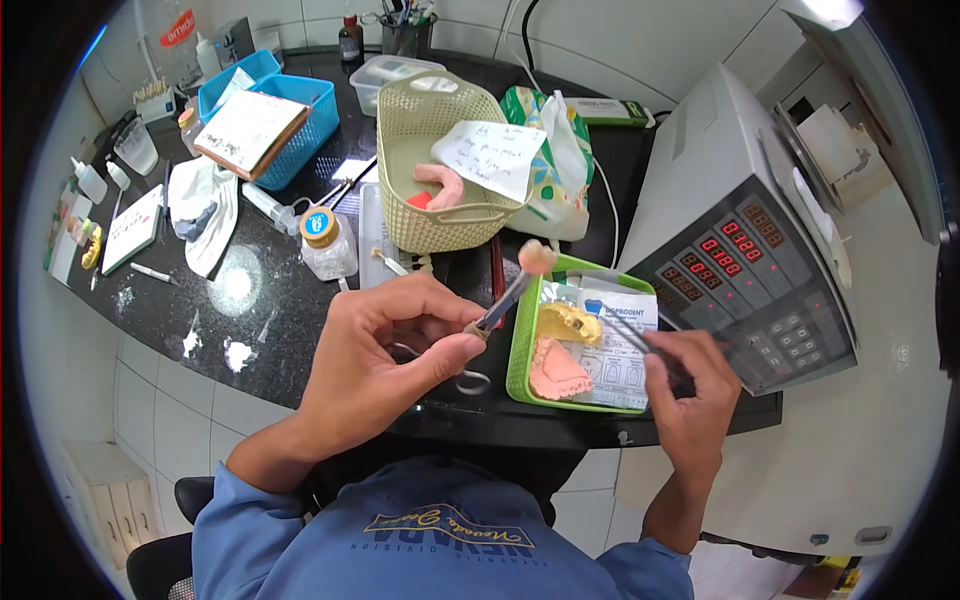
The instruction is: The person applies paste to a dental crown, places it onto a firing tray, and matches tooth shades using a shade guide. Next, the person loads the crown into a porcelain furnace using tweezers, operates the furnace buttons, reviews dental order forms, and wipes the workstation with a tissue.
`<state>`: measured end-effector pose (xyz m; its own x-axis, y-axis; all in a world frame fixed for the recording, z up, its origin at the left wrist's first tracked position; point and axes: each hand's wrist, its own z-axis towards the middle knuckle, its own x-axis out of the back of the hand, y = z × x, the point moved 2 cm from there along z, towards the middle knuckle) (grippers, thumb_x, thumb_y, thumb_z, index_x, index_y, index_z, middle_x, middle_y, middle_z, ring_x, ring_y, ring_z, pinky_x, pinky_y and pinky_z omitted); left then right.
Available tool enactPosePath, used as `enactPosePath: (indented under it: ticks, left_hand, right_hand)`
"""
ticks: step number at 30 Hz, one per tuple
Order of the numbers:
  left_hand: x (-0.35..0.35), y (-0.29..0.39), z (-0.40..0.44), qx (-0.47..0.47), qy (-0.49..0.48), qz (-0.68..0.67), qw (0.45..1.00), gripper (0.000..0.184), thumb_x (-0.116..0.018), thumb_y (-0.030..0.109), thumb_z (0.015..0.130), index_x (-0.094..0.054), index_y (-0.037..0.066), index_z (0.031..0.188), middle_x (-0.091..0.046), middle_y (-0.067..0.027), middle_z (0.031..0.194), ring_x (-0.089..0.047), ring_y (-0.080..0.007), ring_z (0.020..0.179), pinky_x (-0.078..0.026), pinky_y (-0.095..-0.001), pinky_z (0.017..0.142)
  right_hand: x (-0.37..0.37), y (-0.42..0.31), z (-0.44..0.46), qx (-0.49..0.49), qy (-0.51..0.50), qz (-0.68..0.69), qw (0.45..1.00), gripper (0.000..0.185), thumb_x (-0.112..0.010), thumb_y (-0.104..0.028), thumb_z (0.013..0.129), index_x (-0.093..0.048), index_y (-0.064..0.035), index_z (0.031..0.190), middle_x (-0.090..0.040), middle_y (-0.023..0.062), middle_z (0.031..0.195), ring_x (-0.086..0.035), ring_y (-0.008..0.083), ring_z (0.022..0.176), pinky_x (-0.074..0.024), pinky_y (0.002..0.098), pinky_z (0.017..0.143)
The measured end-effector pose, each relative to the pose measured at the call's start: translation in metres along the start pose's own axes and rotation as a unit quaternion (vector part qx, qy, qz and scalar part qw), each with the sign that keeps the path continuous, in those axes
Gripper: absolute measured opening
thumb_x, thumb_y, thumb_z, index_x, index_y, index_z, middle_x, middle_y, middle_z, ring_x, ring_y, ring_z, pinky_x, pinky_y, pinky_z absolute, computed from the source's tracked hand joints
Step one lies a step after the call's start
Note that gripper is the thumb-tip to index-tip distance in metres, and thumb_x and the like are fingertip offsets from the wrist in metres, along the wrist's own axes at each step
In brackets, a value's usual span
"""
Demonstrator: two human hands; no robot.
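a black desk crosses the frame, a green tray right of centre. left of centre, the left hand pinches a metal clamp; at lower right, the right hand pinches tweezers. near centre, the clamp's tip grips a small tooth-coloured piece.

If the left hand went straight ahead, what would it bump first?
Likely the patterned packet beyond the metal tool in the left hand; depth is unclear, so it might pass above.
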<state>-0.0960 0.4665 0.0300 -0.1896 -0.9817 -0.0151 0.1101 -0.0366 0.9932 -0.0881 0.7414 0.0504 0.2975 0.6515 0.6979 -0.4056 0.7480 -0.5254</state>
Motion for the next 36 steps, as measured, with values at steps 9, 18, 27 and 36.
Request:
enactPosePath:
  ticks: [9,18,27,36]
  left_hand:
    - [-0.010,-0.012,0.008,0.059,-0.056,-0.213,0.974,0.015,-0.065,0.003,0.088,-0.060,-0.005,0.099,-0.062,-0.0083,0.084,-0.062,-0.0101,0.065,-0.059,-0.0303,0.067]
    - [-0.019,-0.017,0.001,0.132,-0.107,-0.357,0.919,0.020,-0.061,0.008,0.091,-0.056,-0.003,0.107,-0.061,-0.0062,0.077,-0.063,-0.0097,0.065,-0.060,-0.0309,0.067]
    - [-0.027,-0.027,-0.005,0.132,-0.116,-0.360,0.916,0.019,-0.061,0.008,0.092,-0.056,-0.003,0.107,-0.060,-0.0076,0.081,-0.064,-0.0122,0.069,-0.060,-0.0350,0.073]
    - [-0.027,-0.031,-0.006,0.128,-0.117,-0.352,0.920,0.017,-0.062,0.006,0.091,-0.057,-0.002,0.106,-0.060,-0.0086,0.081,-0.065,-0.0130,0.070,-0.060,-0.0370,0.076]
  right_hand:
    - [-0.001,-0.008,-0.007,0.034,-0.053,-0.080,0.995,0.024,-0.071,-0.002,0.077,-0.069,-0.0016,0.101,-0.063,0.0106,0.082,-0.062,0.0199,0.065,-0.0472,0.0310,0.055]
    - [-0.009,-0.008,-0.007,-0.027,0.053,0.071,0.996,0.024,-0.064,0.002,0.081,-0.068,0.0000,0.105,-0.061,0.0088,0.090,-0.060,0.0108,0.072,-0.0446,0.0228,0.057]
    - [-0.024,-0.022,-0.001,-0.014,0.072,0.185,0.980,0.026,-0.067,0.007,0.074,-0.070,0.0007,0.100,-0.062,0.0076,0.088,-0.057,0.0064,0.065,-0.0424,0.0182,0.052]
    - [-0.028,-0.026,0.003,0.003,0.069,0.179,0.981,0.027,-0.069,0.005,0.072,-0.071,-0.0012,0.099,-0.064,0.0073,0.086,-0.056,0.0066,0.061,-0.0411,0.0189,0.048]
